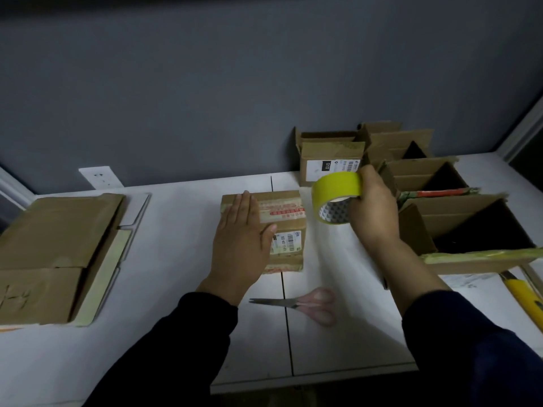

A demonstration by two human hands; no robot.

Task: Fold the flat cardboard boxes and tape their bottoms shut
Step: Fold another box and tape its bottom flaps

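Observation:
A small folded cardboard box [286, 227] stands in the middle of the white table, its closed flaps facing up, with old red-printed tape and a barcode label on them. My left hand [242, 239] lies flat on the box's left half, fingers straight. My right hand [371, 212] grips a yellow roll of tape [336, 199] just right of the box and slightly above it. A clear strip of tape seems to run from the roll down toward me.
A stack of flat cardboard boxes [55, 254] lies at the left. Several folded open boxes [440, 201] stand at the right and back right. Pink-handled scissors [308, 304] lie in front of the box. A yellow utility knife [523, 298] lies at the right edge.

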